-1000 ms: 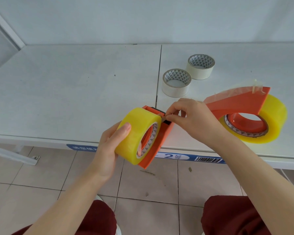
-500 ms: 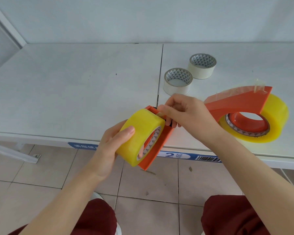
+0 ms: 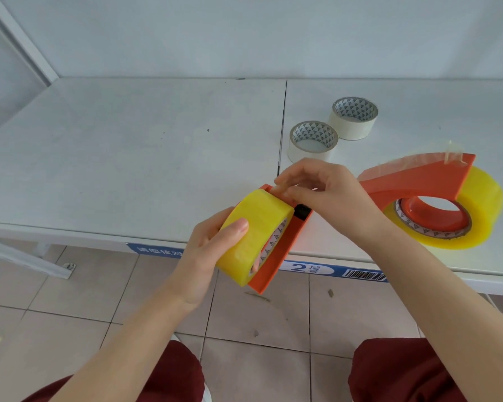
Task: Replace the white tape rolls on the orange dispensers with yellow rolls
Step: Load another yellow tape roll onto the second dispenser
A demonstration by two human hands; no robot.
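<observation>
Left hand (image 3: 212, 250): wraps the yellow roll (image 3: 253, 230), thumb across its outer band.
Yellow roll: seated on the held dispenser (image 3: 285, 250), against the left palm.
Right hand (image 3: 325, 195): fingertips curled together at the held dispenser's upper end, touching the roll's top; whether they pinch tape cannot be told.
Second dispenser (image 3: 418, 181): right of the held dispenser, lying on the table (image 3: 128, 155).
White rolls (image 3: 312, 140): behind the held dispenser.

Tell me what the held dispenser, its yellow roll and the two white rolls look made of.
Held dispenser: orange moulded plastic by its look, smooth, even colour, dull sheen. Yellow roll: glossy, translucent film, probably plastic packing tape; printed core looks like cardboard. White rolls: opaque, matte cream, perhaps paper or cloth tape; cannot tell.
</observation>
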